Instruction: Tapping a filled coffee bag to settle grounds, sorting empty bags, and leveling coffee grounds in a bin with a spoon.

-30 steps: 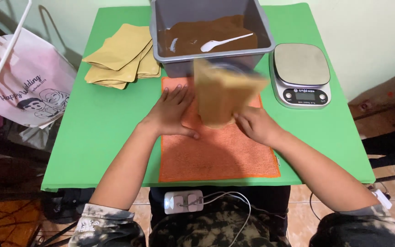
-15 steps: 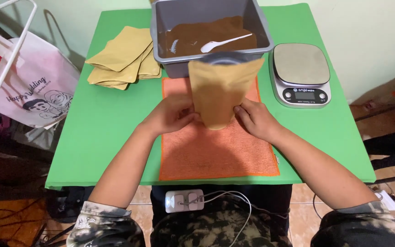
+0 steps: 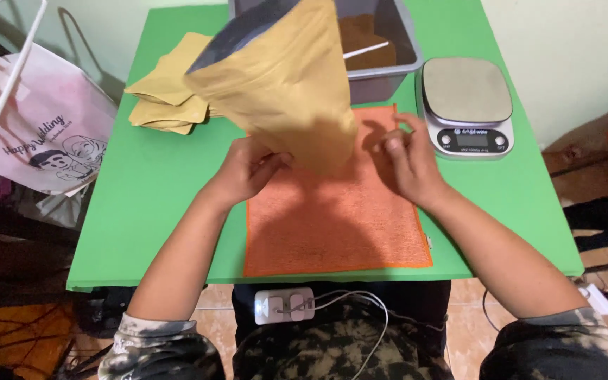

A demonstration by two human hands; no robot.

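Note:
A tan paper pouch (image 3: 286, 84) with a dark open mouth tilts up over the orange towel (image 3: 332, 211). My left hand (image 3: 246, 169) pinches the pouch's bottom left corner. My right hand (image 3: 408, 158) hovers just right of the pouch, fingers curled and apart, touching nothing that I can see. Behind the pouch stands a grey tub (image 3: 388, 49) of brown powder with a white spoon (image 3: 366, 49) in it.
A stack of flat tan pouches (image 3: 163, 98) lies at the back left of the green table (image 3: 163, 204). A small kitchen scale (image 3: 467, 105) sits at the right. A pink bag (image 3: 43, 134) hangs off the left side. A white charger (image 3: 279, 306) lies in my lap.
The pouch has been lifted and tipped toward the camera and leftward. My right hand has let go of it; my left hand still grips its bottom corner.

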